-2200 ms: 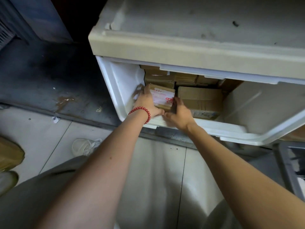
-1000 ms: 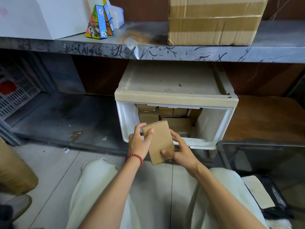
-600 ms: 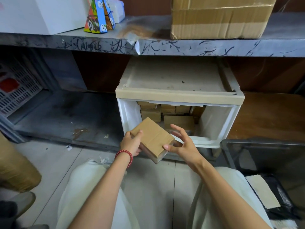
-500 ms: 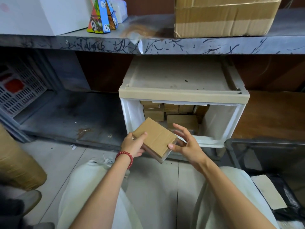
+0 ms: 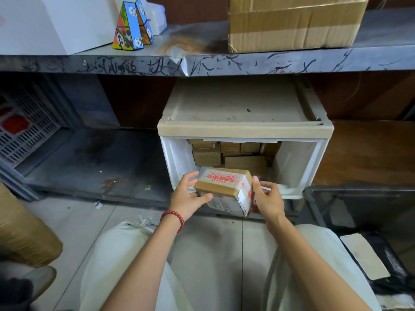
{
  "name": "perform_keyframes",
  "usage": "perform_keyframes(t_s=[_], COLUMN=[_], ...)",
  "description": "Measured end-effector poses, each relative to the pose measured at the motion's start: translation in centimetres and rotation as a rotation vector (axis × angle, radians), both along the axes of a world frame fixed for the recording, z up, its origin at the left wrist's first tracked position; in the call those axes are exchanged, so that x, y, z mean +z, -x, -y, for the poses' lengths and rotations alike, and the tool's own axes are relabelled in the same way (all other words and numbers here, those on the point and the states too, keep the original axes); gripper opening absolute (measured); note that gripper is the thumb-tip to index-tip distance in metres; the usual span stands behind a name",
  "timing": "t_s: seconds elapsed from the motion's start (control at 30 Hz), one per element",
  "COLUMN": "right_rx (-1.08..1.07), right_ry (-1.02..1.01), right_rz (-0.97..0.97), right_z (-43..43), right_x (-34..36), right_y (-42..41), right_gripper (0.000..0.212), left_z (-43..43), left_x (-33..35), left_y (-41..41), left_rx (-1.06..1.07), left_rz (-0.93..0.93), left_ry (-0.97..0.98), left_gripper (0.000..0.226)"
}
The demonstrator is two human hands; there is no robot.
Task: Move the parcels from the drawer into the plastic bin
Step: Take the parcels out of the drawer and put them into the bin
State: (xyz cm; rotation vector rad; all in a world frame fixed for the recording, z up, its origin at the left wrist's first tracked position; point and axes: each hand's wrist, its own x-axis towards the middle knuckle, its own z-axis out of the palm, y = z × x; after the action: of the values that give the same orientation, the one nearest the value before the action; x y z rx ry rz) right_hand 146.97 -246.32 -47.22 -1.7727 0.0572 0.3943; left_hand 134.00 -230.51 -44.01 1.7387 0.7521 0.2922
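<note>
**Held one parcel (image 5: 224,187) in front of the drawer (image 5: 298,167)**

Gripped the parcel with both hands, in the air above the floor (image 5: 213,248), just before the front lip of the open drawer. Closed the left hand (image 5: 187,197) on the left end, thumb curled over the near edge. Closed the right hand (image 5: 267,198) on the right end, fingers curved round the corner.

Judged the parcel light and stiff like a small carton, not fragile by the look. Expected a slippery skin because of the glossy wrap. Better therefore to take hold at the two short ends, fingers over the corners, not on the flat faces.

Noted brown cardboard under clear film, red print along the top tape, and a white label with black print on the lower face.

Found the plastic bin (image 5: 359,209), dark, low on the right beside the drawer, apart from the parcel. Saw other parcels (image 5: 244,163) of the same brown stacked deep in the drawer. Could not count them exactly. Saw above a scratched shelf (image 5: 224,63) with a big cardboard box (image 5: 292,21).
</note>
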Motion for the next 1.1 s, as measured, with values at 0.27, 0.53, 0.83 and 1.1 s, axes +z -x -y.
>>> perform_keyframes(t_s=[0.27, 0.53, 0.83, 1.1], right_rx=[0.224, 0.362, 0.334, 0.112], right_ry=[-0.015, -0.1, 0.055, 0.092], right_rz=[0.001, 0.05, 0.212, 0.157], right_z=[-0.2, -0.4, 7.4, 21.9], right_x=[1.2, 2.0, 5.2, 5.5], right_y=[0.7, 0.8, -4.0, -5.5], right_gripper=[0.051, 0.056, 0.091, 0.079], left_z=[0.4, 1.4, 6.4, 17.5], left_x=[-0.5, -0.6, 2.5, 3.5], left_y=[-1.4, -2.2, -6.9, -14.0], left_rx=[0.151, 0.108, -0.088, -0.439], left_rz=[-0.004, 0.037, 0.194, 0.18], left_ry=[-0.085, -0.151, -0.279, -0.336], left_gripper=[0.063, 0.048, 0.048, 0.05])
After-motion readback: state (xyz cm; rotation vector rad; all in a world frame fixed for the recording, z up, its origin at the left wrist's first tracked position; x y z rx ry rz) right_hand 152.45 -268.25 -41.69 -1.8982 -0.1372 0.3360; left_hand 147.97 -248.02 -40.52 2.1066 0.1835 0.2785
